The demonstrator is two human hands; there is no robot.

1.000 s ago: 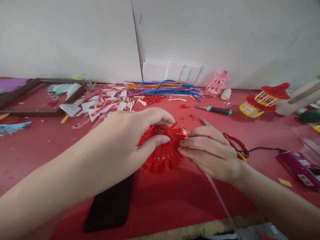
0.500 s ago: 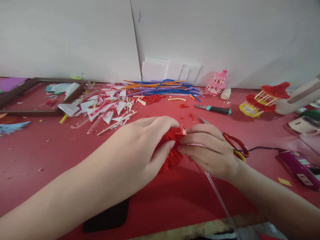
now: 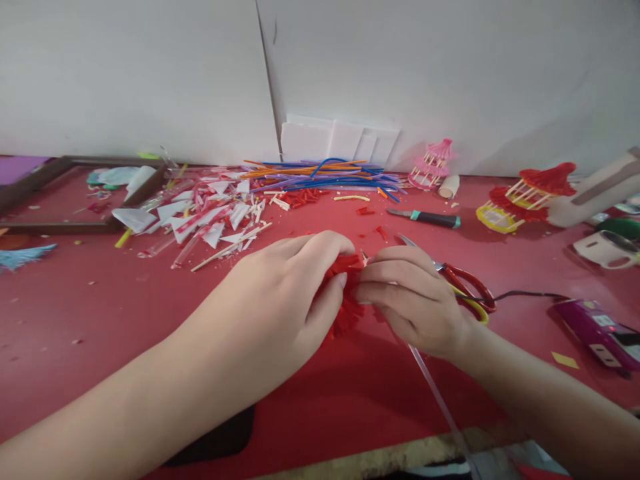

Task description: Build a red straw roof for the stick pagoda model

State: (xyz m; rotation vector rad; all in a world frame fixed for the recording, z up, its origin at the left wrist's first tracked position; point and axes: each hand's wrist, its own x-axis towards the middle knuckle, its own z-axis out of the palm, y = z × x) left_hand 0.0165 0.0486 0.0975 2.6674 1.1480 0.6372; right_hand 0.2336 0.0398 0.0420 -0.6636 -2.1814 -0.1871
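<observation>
My left hand [image 3: 280,293] is wrapped round a bunched red fringed piece [image 3: 348,313], thumb in front and fingers over its top. Against the piece's right side, my right hand [image 3: 415,297] has its fingers pressed together; its fingertips hide the point of contact. A thin clear strip [image 3: 435,387] runs from below my right hand down past the table's front edge. Scissors [image 3: 465,287] with red and yellow handles lie partly behind my right hand. What the right fingertips pinch is hidden.
Scraps and wrappers [image 3: 200,207] lie back left, beside coloured sticks [image 3: 325,175]. A knife [image 3: 425,219], pink tower [image 3: 433,165], red tower [image 3: 533,197], cup [image 3: 605,249] and purple power strip [image 3: 595,330] stand or lie to the right. A dark frame [image 3: 60,228] is far left.
The view has shifted slightly, so the table items appear a little further left. My right hand has moved slightly left and up against the red piece; my left hand keeps its grip.
</observation>
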